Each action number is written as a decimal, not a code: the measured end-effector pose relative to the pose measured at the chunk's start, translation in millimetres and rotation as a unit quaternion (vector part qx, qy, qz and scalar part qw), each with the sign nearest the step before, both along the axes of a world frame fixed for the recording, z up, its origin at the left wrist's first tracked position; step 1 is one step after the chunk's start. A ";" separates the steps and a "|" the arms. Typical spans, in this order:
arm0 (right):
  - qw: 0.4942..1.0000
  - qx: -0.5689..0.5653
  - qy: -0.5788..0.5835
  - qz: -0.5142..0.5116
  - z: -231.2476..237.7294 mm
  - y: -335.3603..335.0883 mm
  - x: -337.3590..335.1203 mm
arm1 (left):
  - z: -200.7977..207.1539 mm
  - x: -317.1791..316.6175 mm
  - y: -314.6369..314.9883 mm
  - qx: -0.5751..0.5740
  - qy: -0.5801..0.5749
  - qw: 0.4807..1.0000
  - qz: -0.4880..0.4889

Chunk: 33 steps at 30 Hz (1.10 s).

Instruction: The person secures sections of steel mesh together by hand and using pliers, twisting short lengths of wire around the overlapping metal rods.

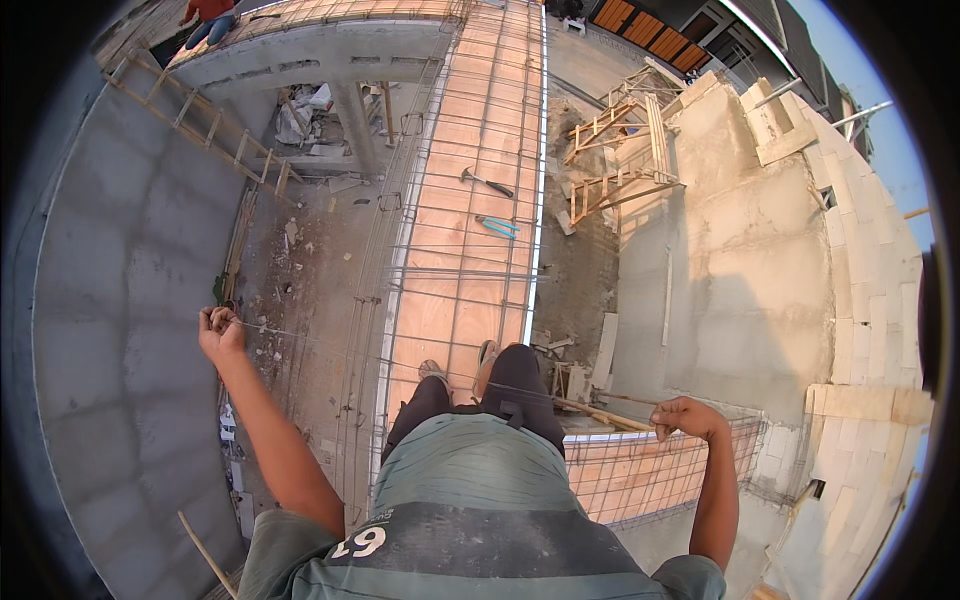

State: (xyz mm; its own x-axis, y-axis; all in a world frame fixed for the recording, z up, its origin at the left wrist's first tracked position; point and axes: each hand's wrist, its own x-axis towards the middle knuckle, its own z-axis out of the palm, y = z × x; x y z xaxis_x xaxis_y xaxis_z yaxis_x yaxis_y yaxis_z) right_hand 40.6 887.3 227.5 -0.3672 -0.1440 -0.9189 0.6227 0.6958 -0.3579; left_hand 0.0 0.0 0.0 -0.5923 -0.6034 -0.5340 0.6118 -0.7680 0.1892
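My left hand (220,330) is raised out to the left, beyond the formwork edge, with its fingers pinched together. From it a thin wire (275,331) runs rightward and fades from sight. My right hand (685,418) is held out to the right, fingers curled closed; what it grips is too small to make out. Between my arms, my feet stand on plywood formwork (440,240) beneath a steel rebar grid (460,270). Ahead of me on the grid lie a claw hammer (487,182) with a dark handle and pincers (497,228) with light blue handles.
Deep drops flank the plywood, with a rubble-strewn floor (300,260) at left. Grey walls (150,280) and a pale block wall (860,300) rise around. Wooden trestles (620,150) stand right, a ladder (195,125) at far left. Another person (210,20) sits at top left.
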 end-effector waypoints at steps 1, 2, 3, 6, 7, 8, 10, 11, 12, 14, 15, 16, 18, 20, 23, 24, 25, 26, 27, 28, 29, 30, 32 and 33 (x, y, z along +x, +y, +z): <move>0.999 0.018 0.007 0.034 -11.7 -2.6 -4.2 | 16.9 -11.7 24.5 -0.024 -0.026 0.999 -0.003; 0.997 0.026 0.017 0.073 -27.8 -5.3 -10.2 | 34.4 -18.8 38.4 -0.057 -0.050 0.997 0.000; 0.993 0.039 -0.061 0.092 12.1 19.5 48.2 | 44.3 41.2 81.9 -0.030 -0.106 0.994 -0.019; 0.986 -0.002 -0.048 0.158 -72.9 23.1 35.8 | 71.5 -17.7 90.5 -0.040 -0.051 0.996 -0.060; 0.970 0.035 -0.051 0.237 -92.8 16.3 55.6 | 68.9 -8.9 92.4 -0.031 -0.053 0.995 -0.080; 0.945 0.071 -0.050 0.314 -109.0 7.2 79.3 | 68.6 -2.4 92.6 -0.020 -0.054 0.993 -0.101; 0.933 0.116 0.002 0.340 -145.1 -5.2 112.6 | 73.7 -21.0 128.2 -0.024 -0.053 0.986 -0.157; 0.947 0.119 0.047 0.294 -163.2 -4.7 131.6 | 74.4 -29.9 153.8 -0.021 -0.049 0.982 -0.183; 0.956 0.118 0.092 0.253 -173.0 -7.3 142.0 | 75.3 -38.0 171.6 -0.017 -0.023 0.975 -0.219; 0.988 0.057 0.070 0.126 -177.7 -36.1 146.4 | 79.5 -53.6 219.4 -0.046 -0.054 0.965 -0.253; 0.992 0.040 0.098 0.073 -174.8 -53.9 152.2 | 78.3 -59.3 246.0 -0.059 -0.066 0.959 -0.270; 0.991 0.025 0.131 0.019 -171.8 -70.8 154.7 | 73.8 -63.6 272.2 -0.082 -0.093 0.948 -0.292; 0.982 -0.006 0.181 -0.060 -160.6 -97.0 153.1 | 68.9 -64.3 322.4 -0.114 -0.137 0.925 -0.335; 0.969 -0.037 0.216 -0.115 -143.5 -119.1 143.3 | 64.7 -55.2 361.8 -0.123 -0.151 0.896 -0.399; 0.960 -0.048 0.223 -0.160 -130.5 -128.2 143.7 | 50.7 -29.9 408.7 -0.130 -0.150 0.825 -0.529; 0.958 -0.027 0.235 -0.161 -125.9 -131.2 142.9 | 48.4 -22.3 416.1 -0.140 -0.165 0.800 -0.559; 0.955 -0.014 0.242 -0.173 -124.8 -129.6 145.1 | 45.4 -13.5 423.2 -0.149 -0.179 0.774 -0.588; 0.951 -0.003 0.248 -0.183 -125.4 -128.3 148.1 | 42.9 -6.0 426.9 -0.159 -0.193 0.748 -0.615; 0.947 0.007 0.257 -0.193 -124.9 -126.8 147.1 | 41.7 -0.8 427.1 -0.177 -0.196 0.727 -0.634; 0.947 0.016 0.261 -0.188 -127.6 -126.2 144.8 | 38.3 5.1 424.4 -0.195 -0.201 0.705 -0.652; 0.946 0.025 0.266 -0.183 -130.8 -125.6 140.7 | 34.6 7.3 420.2 -0.214 -0.206 0.682 -0.668; 0.947 0.032 0.267 -0.177 -134.8 -125.2 140.0 | 33.7 9.8 414.5 -0.232 -0.225 0.661 -0.677; 0.946 0.036 0.265 -0.184 -157.0 -115.6 142.0 | 20.2 17.6 401.6 -0.249 -0.233 0.649 -0.680; 0.945 0.033 0.266 -0.186 -165.2 -111.3 135.1 | 14.2 17.7 394.4 -0.261 -0.238 0.645 -0.678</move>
State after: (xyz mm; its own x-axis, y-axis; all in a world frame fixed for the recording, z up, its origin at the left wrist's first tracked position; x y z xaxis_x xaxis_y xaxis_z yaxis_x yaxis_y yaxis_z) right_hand 175.7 776.0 62.4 -0.7943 0.1377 -0.5918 0.5722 0.4969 -0.6524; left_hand 17.7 394.4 14.2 -0.6085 0.1256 -0.7836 -0.7774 -0.2927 0.5568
